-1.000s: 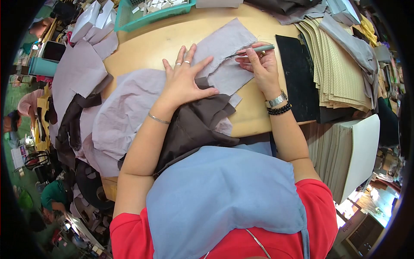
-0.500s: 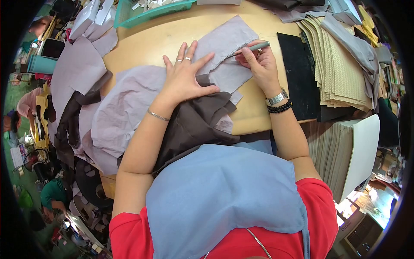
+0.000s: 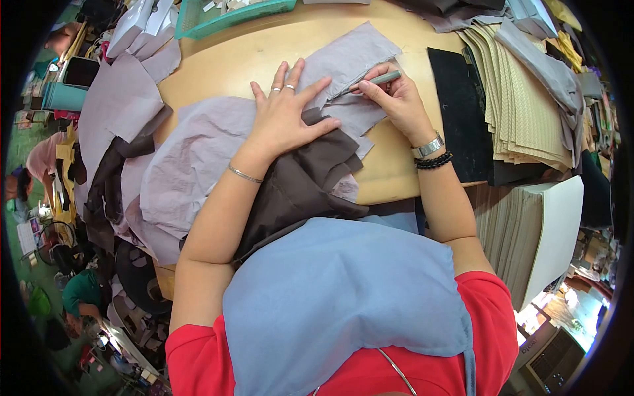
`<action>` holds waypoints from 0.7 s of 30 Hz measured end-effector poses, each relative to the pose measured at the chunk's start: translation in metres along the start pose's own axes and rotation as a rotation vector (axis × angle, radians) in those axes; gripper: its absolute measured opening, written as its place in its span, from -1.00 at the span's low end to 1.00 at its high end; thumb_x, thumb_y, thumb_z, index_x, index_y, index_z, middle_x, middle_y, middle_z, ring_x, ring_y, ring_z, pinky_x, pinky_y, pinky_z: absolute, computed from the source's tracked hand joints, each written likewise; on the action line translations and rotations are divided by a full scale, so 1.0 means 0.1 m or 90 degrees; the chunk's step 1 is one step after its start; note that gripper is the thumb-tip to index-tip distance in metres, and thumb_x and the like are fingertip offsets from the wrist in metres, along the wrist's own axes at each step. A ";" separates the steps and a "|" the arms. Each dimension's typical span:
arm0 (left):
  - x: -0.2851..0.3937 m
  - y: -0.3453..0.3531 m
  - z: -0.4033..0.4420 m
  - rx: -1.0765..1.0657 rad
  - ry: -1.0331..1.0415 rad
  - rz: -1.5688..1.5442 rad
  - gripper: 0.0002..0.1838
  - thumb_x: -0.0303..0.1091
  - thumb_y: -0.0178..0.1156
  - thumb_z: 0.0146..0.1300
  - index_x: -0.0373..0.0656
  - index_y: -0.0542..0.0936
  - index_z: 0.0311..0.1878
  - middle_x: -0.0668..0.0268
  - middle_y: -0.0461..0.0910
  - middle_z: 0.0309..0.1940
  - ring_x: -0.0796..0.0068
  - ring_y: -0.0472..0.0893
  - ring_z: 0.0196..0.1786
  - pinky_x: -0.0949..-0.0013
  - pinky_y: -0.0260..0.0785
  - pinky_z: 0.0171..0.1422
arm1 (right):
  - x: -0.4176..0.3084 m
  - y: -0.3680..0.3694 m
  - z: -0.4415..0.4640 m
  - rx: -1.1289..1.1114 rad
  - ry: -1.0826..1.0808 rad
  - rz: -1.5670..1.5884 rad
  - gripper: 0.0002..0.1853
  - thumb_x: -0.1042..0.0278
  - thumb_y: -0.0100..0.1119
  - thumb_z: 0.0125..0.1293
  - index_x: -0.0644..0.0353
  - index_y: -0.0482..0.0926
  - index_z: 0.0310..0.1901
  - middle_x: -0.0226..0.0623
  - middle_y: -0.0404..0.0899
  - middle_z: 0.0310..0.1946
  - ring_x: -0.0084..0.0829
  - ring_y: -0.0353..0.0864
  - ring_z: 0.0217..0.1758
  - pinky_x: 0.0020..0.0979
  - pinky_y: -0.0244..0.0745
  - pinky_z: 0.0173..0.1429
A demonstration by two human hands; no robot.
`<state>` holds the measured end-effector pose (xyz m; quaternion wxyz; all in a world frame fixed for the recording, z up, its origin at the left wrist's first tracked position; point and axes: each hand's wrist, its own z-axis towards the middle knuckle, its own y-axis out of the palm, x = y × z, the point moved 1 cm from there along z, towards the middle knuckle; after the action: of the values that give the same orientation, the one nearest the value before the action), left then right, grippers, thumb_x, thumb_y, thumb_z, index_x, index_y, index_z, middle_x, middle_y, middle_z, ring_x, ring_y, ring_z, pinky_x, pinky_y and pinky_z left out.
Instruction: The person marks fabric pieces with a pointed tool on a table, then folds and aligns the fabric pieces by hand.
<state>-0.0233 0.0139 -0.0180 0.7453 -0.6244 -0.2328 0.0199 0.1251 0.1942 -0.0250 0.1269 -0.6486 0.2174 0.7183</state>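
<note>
With fingers spread, my left hand (image 3: 285,115) lies flat across grey-lilac fabric (image 3: 350,56) and the top of a dark brown fabric (image 3: 304,178). My right hand (image 3: 399,102) is closed around a slim tool with a grey-green handle (image 3: 386,78). The tool's thin tip lies along the frayed edge of the lilac piece, to the right of my left fingers. What kind of tool it is cannot be made out. More crumpled lilac fabric (image 3: 198,165) spreads to the left of my left forearm.
A teal basket (image 3: 238,25) with small white pieces stands at the top. On the right lie a black sheet (image 3: 456,112), stacked cream textured sheets (image 3: 522,99) and a thick pile of boards (image 3: 528,231). Other people (image 3: 82,294) are at the far left.
My right hand has moved the tool left and slightly down along the fabric edge, closer to my left hand. My left hand has stayed nearly in place, still spread.
</note>
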 end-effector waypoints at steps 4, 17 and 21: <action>0.01 -0.02 0.00 -0.011 -0.004 0.009 0.00 0.50 0.34 -0.20 0.39 0.45 0.40 0.01 0.08 0.56 -0.18 -0.05 0.60 -0.70 -0.31 0.36 | -0.14 -0.01 -0.05 -0.073 0.089 0.078 -0.86 0.41 0.27 0.40 0.20 0.50 -0.12 -0.30 0.68 -0.22 -0.54 0.70 -0.10 -0.55 0.57 -0.03; -0.07 -0.10 0.02 -0.091 0.045 -0.006 0.18 0.47 0.43 -0.36 0.42 0.31 0.49 -0.01 -0.05 0.59 -0.22 -0.12 0.61 -0.69 -0.34 0.38 | 0.00 0.15 -0.13 0.036 -0.042 0.039 -0.83 0.45 0.25 0.40 0.24 0.45 -0.09 -0.36 0.60 -0.21 -0.57 0.67 -0.11 -0.51 0.63 0.00; -0.06 -0.11 0.01 -0.094 0.044 -0.006 0.19 0.46 0.44 -0.36 0.40 0.31 0.49 -0.02 -0.04 0.59 -0.22 -0.12 0.61 -0.68 -0.35 0.39 | -0.01 0.15 -0.13 0.034 -0.047 0.029 -0.84 0.46 0.25 0.40 0.23 0.46 -0.09 -0.36 0.60 -0.21 -0.58 0.67 -0.13 -0.51 0.63 0.01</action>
<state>-0.0324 0.0108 -0.0097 0.7052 -0.6767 -0.2105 -0.0224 0.1295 0.1750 -0.0231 0.1355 -0.6128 0.2461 0.7386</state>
